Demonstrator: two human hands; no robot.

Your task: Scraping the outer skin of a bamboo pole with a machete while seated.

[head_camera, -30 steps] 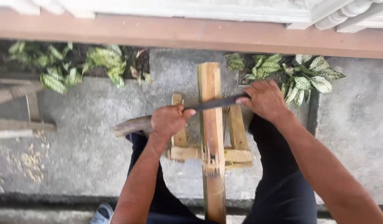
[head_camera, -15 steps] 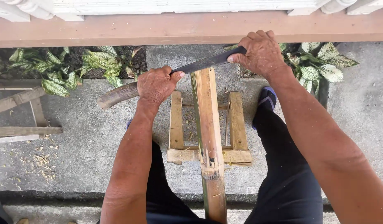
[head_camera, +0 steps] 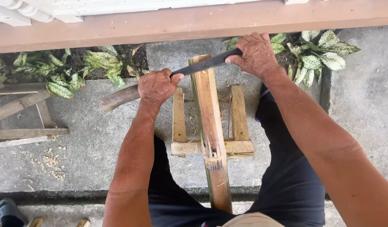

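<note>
A long split bamboo pole [head_camera: 211,126] stands upright between my legs, its cut top near the middle of the view. A dark-bladed knife [head_camera: 204,65] with a wooden handle [head_camera: 118,97] lies across the pole's top end. My left hand [head_camera: 157,86] grips the knife where handle meets blade. My right hand [head_camera: 255,52] is closed on the far end of the blade, to the right of the pole. Behind the pole, a small wooden frame [head_camera: 211,145] rests on the concrete ground.
Spotted green plants [head_camera: 76,67] grow in a soil bed along a brown beam [head_camera: 181,23], with more plants [head_camera: 318,52] at the right. Another wooden frame [head_camera: 21,117] lies at the left, with shavings [head_camera: 47,162] beside it. A concrete step edge [head_camera: 55,195] runs below.
The knife and both hands have shifted from lower on the pole up to its top end, and the blade now sits across the top. The view has tilted down slightly.
</note>
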